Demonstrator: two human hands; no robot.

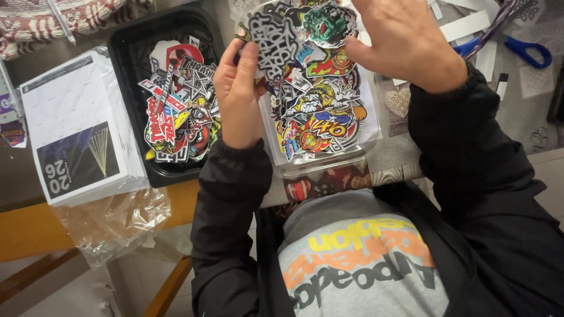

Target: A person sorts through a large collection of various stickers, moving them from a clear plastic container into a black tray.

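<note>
Two bare hands at top centre of frame. Left hand (239, 94) pinching a black-and-white graffiti-lettered sticker (271, 44) between thumb and fingers. Right hand (399, 38) spread wide, fingertips resting on a green monster-face sticker (329, 23). Beneath both, one clear plastic tray (329, 167) heaped with colourful stickers, too many to count. Left of centre, one black plastic tray (132, 50), likewise full. One stack of white calendar sheets (76, 129) at far left. One pair of blue-handled scissors (529, 51), upper right.

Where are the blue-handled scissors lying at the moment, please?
In the head view, the scissors lie at the upper right of the table, beyond the right hand, among white paper scraps.
</note>
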